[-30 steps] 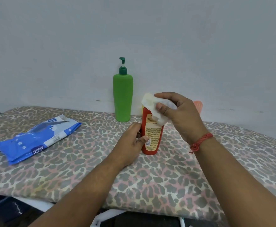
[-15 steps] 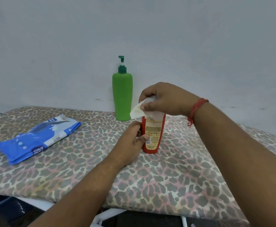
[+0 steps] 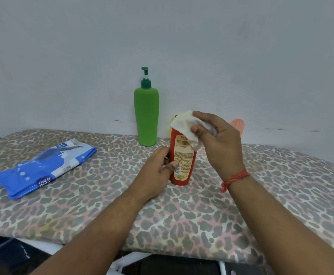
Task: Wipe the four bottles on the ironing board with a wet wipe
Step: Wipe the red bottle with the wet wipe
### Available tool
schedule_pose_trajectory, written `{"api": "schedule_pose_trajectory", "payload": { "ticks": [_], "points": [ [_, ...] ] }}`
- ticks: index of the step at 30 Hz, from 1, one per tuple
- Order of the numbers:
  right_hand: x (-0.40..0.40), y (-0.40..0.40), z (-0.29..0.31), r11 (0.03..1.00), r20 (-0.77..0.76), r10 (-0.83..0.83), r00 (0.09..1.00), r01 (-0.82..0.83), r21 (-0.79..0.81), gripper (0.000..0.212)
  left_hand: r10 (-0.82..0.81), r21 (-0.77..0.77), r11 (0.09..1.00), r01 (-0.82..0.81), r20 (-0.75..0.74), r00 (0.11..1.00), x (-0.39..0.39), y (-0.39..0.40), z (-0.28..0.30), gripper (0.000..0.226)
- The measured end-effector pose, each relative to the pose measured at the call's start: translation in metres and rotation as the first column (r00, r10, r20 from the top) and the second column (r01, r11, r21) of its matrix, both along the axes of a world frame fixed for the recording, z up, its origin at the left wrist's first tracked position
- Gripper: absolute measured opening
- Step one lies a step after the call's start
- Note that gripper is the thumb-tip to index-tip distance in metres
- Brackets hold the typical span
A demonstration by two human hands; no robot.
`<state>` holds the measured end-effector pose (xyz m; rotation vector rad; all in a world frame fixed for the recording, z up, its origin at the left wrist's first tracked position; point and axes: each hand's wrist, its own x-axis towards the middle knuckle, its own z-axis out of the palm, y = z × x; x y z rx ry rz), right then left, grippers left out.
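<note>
Nearest me runs the front edge of the ironing board with its leopard-print fabric cover (image 3: pixel 182 219), and both my forearms cross it, with a broad patch of bare cover between them and more open cover out to the right. My left hand (image 3: pixel 154 175) grips the lower part of the upright red plastic bottle with a cream label (image 3: pixel 183 161), thumb on the label and fingers curled round the far side, the bottle's base planted on the cover. My right hand (image 3: pixel 219 139), a red thread bracelet (image 3: pixel 234 178) at its wrist, pinches the crumpled white wet wipe (image 3: pixel 188 126) against the bottle's top and shoulder, so the cap is hidden under it. Off to my left, well apart from the bottle, lies the flat blue and white pack of wipes (image 3: pixel 43 167), close to the board's left end. Farther back, near the rear edge by the pale wall (image 3: pixel 162 36), stands the tall green pump bottle (image 3: pixel 146 118), just left of the red one and not touching it. Behind the red bottle a sliver of a yellow bottle (image 3: pixel 172 128) shows, and past my right hand peeks the rounded top of a peach-coloured bottle (image 3: pixel 237 125).
</note>
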<state>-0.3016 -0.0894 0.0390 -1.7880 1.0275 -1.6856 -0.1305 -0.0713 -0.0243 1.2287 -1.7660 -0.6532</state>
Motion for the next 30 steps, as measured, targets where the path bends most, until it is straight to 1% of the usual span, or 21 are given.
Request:
{"api": "schedule_pose_trajectory", "payload": {
  "ticks": [3, 5, 7, 9, 10, 11, 14, 15, 16, 18, 19, 20, 21, 24, 25, 26, 28, 29, 30],
  "points": [
    [-0.002, 0.001, -0.008, 0.993, 0.0, -0.079, 0.997, 0.079, -0.084, 0.016, -0.003, 0.018, 1.0, 0.003, -0.017, 1.0, 0.0, 0.001, -0.001, 0.029],
    [-0.005, 0.0, -0.017, 0.991, -0.042, -0.101, 0.994, 0.098, -0.086, 0.015, 0.004, 0.044, 0.999, -0.002, -0.051, 0.999, 0.001, 0.001, -0.001, 0.028],
    [-0.01, -0.001, -0.031, 0.999, -0.078, -0.03, 0.996, 0.031, 0.012, 0.018, 0.013, 0.066, 0.998, -0.006, -0.094, 0.995, 0.002, 0.0, -0.002, 0.029],
    [-0.017, -0.004, -0.041, 0.991, -0.108, 0.072, 0.992, -0.059, 0.119, 0.015, 0.02, 0.078, 0.997, -0.012, -0.101, 0.995, 0.001, -0.001, -0.002, 0.03],
    [-0.02, -0.004, -0.042, 0.988, -0.128, 0.092, 0.988, -0.074, 0.139, 0.014, 0.024, 0.084, 0.996, -0.016, -0.1, 0.995, 0.001, -0.001, -0.001, 0.03],
    [-0.022, -0.004, -0.042, 0.988, -0.127, 0.097, 0.987, -0.08, 0.134, 0.014, 0.026, 0.091, 0.996, -0.016, -0.105, 0.994, 0.0, -0.001, -0.001, 0.03],
    [-0.018, -0.004, -0.037, 0.999, -0.049, 0.036, 0.998, -0.036, 0.006, 0.012, 0.015, 0.085, 0.996, -0.007, -0.094, 0.995, 0.0, 0.0, -0.001, 0.028],
    [-0.016, -0.004, -0.038, 0.999, -0.058, 0.033, 0.998, -0.033, 0.002, 0.013, 0.018, 0.085, 0.996, -0.01, -0.102, 0.995, 0.0, -0.001, -0.001, 0.028],
    [-0.016, -0.005, -0.04, 0.998, -0.108, 0.049, 0.993, -0.043, 0.054, 0.013, 0.024, 0.093, 0.996, -0.012, -0.134, 0.991, 0.001, -0.001, -0.001, 0.029],
    [-0.019, -0.006, -0.045, 0.957, -0.265, 0.16, 0.951, -0.084, 0.279, 0.011, 0.037, 0.132, 0.991, -0.009, -0.207, 0.978, 0.001, 0.0, -0.001, 0.031],
    [-0.023, -0.006, -0.047, 0.925, -0.319, 0.222, 0.921, -0.096, 0.367, 0.01, 0.042, 0.138, 0.99, -0.012, -0.213, 0.976, 0.001, 0.0, 0.0, 0.031],
    [-0.026, -0.006, -0.049, 0.909, -0.339, 0.251, 0.907, -0.101, 0.403, 0.01, 0.045, 0.135, 0.991, -0.018, -0.198, 0.979, 0.0, 0.0, 0.0, 0.031],
    [-0.026, -0.006, -0.049, 0.911, -0.323, 0.246, 0.914, -0.103, 0.4, 0.009, 0.045, 0.132, 0.991, -0.021, -0.182, 0.982, 0.0, -0.001, -0.001, 0.031],
    [-0.025, -0.005, -0.043, 0.952, -0.185, 0.16, 0.97, -0.102, 0.289, 0.01, 0.042, 0.126, 0.992, -0.019, -0.177, 0.983, 0.0, 0.0, 0.0, 0.031],
    [-0.025, -0.005, -0.042, 0.946, -0.197, 0.176, 0.964, -0.111, 0.304, 0.01, 0.044, 0.127, 0.992, -0.022, -0.176, 0.983, 0.0, 0.001, 0.001, 0.031],
    [-0.026, -0.006, -0.043, 0.927, -0.267, 0.218, 0.939, -0.114, 0.356, 0.011, 0.042, 0.124, 0.992, -0.021, -0.166, 0.985, 0.0, 0.001, 0.001, 0.031],
    [-0.03, -0.005, -0.048, 0.88, -0.475, 0.328, 0.817, -0.082, 0.468, 0.013, 0.034, 0.09, 0.996, -0.025, -0.097, 0.995, -0.001, 0.003, 0.001, 0.03],
    [-0.032, -0.005, -0.05, 0.87, -0.516, 0.353, 0.781, -0.071, 0.489, 0.014, 0.031, 0.065, 0.997, -0.028, -0.055, 0.998, -0.002, 0.003, 0.001, 0.03],
    [-0.034, -0.006, -0.049, 0.865, -0.497, 0.355, 0.792, -0.076, 0.496, 0.013, 0.032, 0.049, 0.998, -0.03, -0.032, 0.999, -0.002, 0.003, 0.001, 0.03]
  ]
}}
